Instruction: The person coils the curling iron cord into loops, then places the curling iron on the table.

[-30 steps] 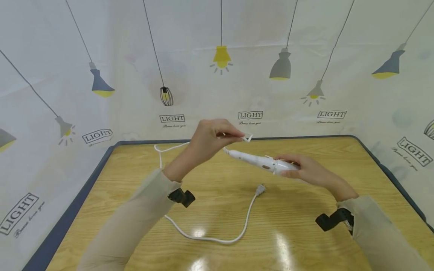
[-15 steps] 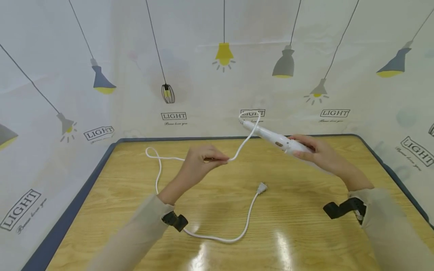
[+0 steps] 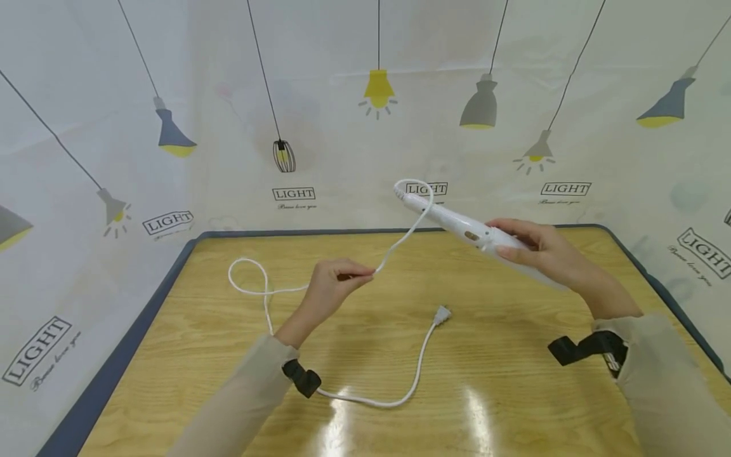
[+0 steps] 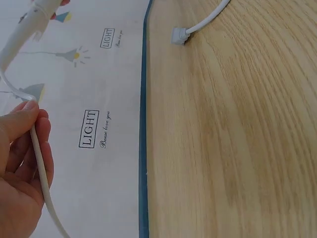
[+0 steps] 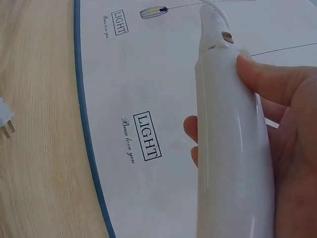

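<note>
My right hand (image 3: 551, 254) grips a white hair iron (image 3: 454, 223) in the air, its narrow cord end tilted up to the left. In the right wrist view the thumb (image 5: 272, 82) lies along one side of the smooth white body (image 5: 228, 144), and fingertips show on the other side. A small brown part (image 5: 227, 37) sits near the cord end. My left hand (image 3: 331, 289) pinches the white power cord (image 3: 402, 240) between thumb and fingers, lower and left of the iron. Between hand and iron, the cord arches over the iron's end.
The two-pronged plug (image 3: 441, 315) lies on the wooden table (image 3: 514, 381), right of middle. More cord (image 3: 245, 292) loops at the left, runs behind the left arm and curves along the front. A fabric backdrop (image 3: 342, 127) printed with lamps stands behind the table.
My left hand has moved down and left from near the iron's cord end and now pinches the cord lower. My right hand has raised the iron and tilted its cord end upward.
</note>
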A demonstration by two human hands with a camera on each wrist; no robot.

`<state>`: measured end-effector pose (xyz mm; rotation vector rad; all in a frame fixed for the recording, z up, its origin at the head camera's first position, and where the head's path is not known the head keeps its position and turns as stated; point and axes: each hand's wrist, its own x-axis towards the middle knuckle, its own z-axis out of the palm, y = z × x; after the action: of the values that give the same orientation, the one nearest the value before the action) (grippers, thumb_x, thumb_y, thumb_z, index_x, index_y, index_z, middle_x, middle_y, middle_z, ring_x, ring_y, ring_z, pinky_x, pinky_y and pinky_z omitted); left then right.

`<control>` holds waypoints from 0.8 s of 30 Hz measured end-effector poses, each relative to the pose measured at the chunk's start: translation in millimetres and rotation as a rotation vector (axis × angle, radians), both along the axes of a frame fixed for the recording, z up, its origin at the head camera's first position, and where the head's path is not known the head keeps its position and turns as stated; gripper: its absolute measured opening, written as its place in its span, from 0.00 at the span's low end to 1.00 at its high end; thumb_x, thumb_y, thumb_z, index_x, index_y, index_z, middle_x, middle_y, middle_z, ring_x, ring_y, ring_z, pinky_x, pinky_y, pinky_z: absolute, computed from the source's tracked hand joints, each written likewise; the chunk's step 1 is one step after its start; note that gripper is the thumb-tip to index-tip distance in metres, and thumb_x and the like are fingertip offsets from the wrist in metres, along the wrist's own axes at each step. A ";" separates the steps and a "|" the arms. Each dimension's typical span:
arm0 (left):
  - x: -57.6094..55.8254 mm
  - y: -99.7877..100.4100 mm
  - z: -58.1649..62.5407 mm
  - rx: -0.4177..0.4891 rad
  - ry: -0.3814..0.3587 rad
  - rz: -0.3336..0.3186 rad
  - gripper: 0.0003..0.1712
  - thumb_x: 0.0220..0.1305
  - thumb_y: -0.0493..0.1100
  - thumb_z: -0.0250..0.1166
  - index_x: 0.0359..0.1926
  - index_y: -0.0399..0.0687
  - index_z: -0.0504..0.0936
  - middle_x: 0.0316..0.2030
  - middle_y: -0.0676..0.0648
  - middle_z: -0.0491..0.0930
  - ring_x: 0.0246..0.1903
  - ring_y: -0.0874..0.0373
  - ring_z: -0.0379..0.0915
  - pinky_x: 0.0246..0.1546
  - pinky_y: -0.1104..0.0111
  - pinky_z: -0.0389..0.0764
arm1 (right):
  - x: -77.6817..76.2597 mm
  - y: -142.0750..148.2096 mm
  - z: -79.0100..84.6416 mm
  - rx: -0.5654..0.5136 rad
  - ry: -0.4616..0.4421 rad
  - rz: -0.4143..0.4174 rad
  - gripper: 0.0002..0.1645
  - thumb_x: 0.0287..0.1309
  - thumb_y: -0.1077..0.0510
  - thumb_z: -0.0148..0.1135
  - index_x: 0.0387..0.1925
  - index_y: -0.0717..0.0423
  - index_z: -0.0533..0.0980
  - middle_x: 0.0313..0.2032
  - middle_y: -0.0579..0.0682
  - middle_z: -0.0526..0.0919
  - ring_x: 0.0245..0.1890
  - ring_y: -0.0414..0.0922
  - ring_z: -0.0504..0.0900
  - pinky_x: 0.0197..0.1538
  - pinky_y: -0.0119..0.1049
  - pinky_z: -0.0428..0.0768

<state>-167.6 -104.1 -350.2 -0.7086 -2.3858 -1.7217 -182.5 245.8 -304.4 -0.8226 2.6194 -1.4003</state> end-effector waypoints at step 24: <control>-57.9 -5.3 -31.7 0.009 -0.333 -0.122 0.09 0.53 0.31 0.67 0.37 0.30 0.82 0.32 0.45 0.83 0.32 0.60 0.78 0.38 0.64 0.78 | 31.1 -12.5 14.1 -0.038 0.022 0.400 0.28 0.57 0.73 0.54 0.61 0.58 0.67 0.47 0.50 0.76 0.35 0.43 0.73 0.34 0.33 0.75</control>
<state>-225.5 -109.5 -381.9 -0.6185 -2.5905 -2.0421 -151.4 233.3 -290.3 -1.2848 2.2727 -1.3329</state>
